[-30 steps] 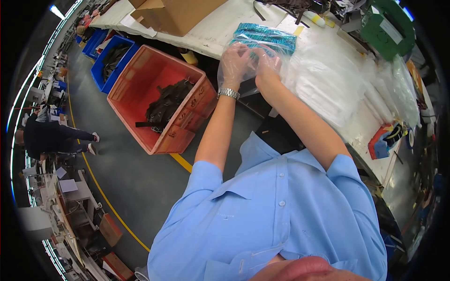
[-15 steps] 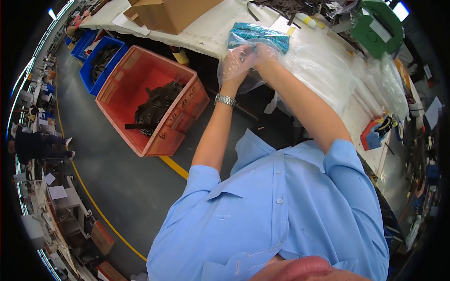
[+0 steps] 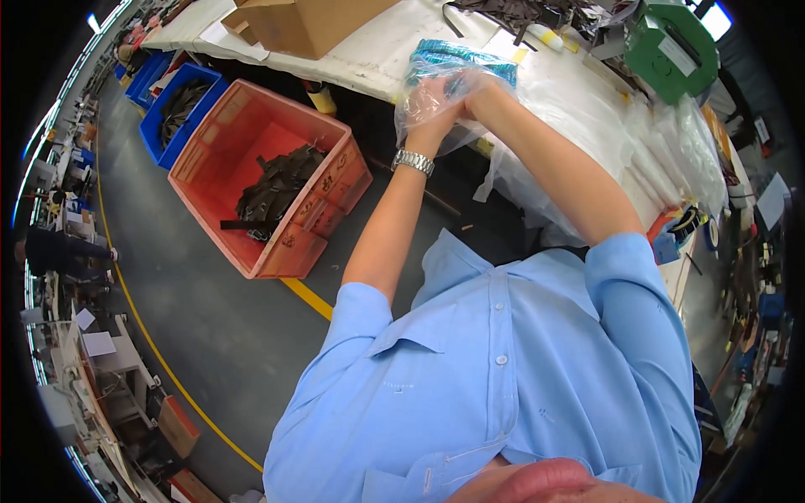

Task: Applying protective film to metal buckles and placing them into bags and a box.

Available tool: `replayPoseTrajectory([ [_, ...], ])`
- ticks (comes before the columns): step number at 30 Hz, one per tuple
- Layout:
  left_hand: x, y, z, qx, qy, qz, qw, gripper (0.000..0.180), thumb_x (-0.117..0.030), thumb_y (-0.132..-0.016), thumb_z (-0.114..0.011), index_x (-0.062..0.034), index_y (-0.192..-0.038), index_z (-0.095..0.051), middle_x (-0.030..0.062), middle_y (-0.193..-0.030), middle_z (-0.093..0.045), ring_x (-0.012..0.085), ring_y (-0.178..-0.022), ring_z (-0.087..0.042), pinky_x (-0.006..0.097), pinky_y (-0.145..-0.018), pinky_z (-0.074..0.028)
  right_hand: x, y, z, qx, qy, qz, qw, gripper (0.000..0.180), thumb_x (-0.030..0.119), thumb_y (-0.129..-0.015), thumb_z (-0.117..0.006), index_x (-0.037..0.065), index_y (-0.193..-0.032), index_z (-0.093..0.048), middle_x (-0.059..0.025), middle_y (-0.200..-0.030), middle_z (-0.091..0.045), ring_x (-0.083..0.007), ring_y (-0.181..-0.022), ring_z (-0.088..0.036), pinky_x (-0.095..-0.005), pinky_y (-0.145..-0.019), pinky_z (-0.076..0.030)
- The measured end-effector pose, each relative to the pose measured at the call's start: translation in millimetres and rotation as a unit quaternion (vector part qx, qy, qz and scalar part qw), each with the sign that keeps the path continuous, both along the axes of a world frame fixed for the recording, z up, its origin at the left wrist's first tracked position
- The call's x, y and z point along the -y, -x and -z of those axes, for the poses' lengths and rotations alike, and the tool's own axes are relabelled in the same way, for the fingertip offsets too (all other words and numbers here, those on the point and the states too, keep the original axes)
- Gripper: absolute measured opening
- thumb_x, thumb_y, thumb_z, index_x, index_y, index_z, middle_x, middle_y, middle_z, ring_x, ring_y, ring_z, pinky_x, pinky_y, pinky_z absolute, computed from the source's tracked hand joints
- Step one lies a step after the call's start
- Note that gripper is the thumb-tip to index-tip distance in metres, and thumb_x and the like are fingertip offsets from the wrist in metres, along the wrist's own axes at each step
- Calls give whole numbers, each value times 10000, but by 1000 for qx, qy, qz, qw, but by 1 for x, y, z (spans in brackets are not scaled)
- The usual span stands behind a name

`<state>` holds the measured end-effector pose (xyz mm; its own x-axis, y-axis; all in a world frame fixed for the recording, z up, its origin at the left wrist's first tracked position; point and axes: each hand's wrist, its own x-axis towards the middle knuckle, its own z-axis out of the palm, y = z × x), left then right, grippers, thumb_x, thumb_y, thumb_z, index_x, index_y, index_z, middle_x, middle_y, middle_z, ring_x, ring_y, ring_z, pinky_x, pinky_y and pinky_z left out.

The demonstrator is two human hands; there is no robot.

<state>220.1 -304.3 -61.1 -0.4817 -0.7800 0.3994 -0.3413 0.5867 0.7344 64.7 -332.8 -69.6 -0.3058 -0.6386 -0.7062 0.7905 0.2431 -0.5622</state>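
Note:
A clear plastic bag [image 3: 417, 116] with a teal patterned bundle [image 3: 468, 57] in it lies at the table's near edge. My left hand [image 3: 436, 96], with a metal watch on its wrist, is behind the film, its fingers curled in and gripping the gathered plastic. From the right, my right hand [image 3: 481, 90] meets it with bent fingers closed on the bag's near end. The two hands touch just in front of the bundle. Crumpled film partly hides the fingertips.
Clear plastic bags [image 3: 579, 126] spread over the white table to the right, below a green device [image 3: 671, 50]. A cardboard box [image 3: 310, 25] stands at the far left of the table. On the floor, a red crate [image 3: 314, 222] and a blue crate [image 3: 155, 126] hold dark straps.
My left hand has moved a little right and up, closer to my right hand. The bag's near end is now more bunched around them. The bundle has stayed in place.

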Motion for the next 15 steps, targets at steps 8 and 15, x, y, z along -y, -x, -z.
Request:
replayPoseTrajectory([
  [8,6,20,9,-28,88,-44,995,425,-405,-903,-741,4,-1008,-780,287,-998,-740,454,-954,-710,549,-837,-568,-19,-23,-24,-39,50,-38,997,311,180,-1098,-557,-15,-1327,-634,-174,-1345,-703,-314,-1190,-711,-476,-1069,-566],
  [15,1,39,22,-32,118,-122,985,436,-380,-877,-768,13,-1065,-741,279,-1067,-676,438,-1048,-664,515,-944,-541,-21,-1,-3,-50,133,-96,985,316,257,-1093,-547,52,-1314,-647,-154,-1325,-712,-318,-1169,-708,-488,-1029,-568],
])
